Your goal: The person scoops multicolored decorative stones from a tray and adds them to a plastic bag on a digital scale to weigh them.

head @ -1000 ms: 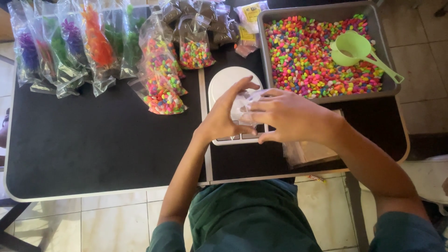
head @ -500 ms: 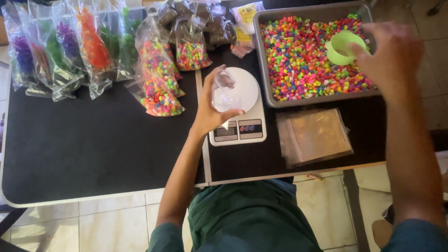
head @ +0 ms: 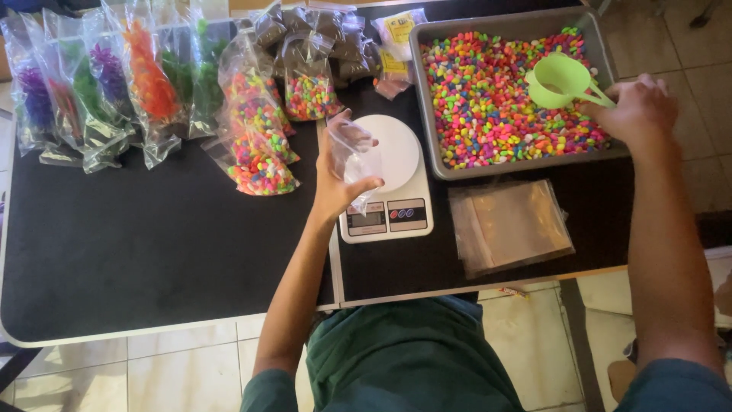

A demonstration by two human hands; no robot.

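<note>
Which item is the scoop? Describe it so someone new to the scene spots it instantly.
Look to the grey tray at the far right of the black table, heaped with multicoloured pebbles. The scoop lies on the pebbles near the tray's right end, its handle at the right hand. It is the only plain lime-green round cup there, with a thin handle.

Right hand left small clear bag, now gripping green scoop handle; left hand lifted bag upright.
</note>
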